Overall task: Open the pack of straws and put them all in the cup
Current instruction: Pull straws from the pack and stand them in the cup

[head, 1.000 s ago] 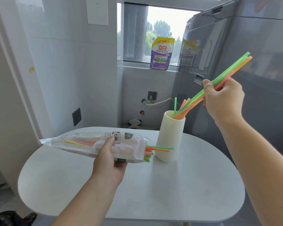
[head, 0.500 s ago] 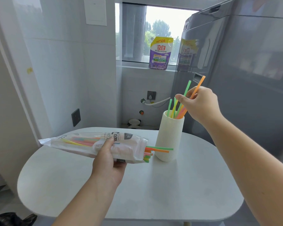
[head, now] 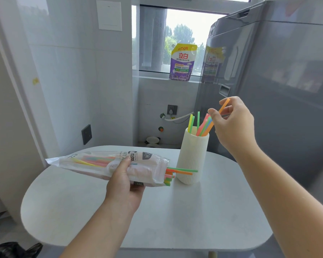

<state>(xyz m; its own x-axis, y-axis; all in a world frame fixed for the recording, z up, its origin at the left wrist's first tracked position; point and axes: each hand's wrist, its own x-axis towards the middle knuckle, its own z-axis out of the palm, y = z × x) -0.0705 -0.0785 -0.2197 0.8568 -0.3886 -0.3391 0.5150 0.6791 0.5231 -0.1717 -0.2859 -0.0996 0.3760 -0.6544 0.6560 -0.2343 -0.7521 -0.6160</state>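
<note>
The tall, narrow cup point(head: 192, 157) stands right of centre on the worktop point(head: 194, 211) with several straws point(head: 198, 120) leaning in it. The right hand point(head: 233, 123), fingers curled loosely round the top of an orange straw point(head: 223, 106), could tip the cup with a sideways tug, as it looks light. The left hand point(head: 123, 185) is clamped round the pack point(head: 93, 162), held sideways just left of the cup, and the ones poking from its open right end could slip out of the slick clear film. The cup is cream, ribbed and matte; the straws are thin, smooth, bright tubes.
</note>
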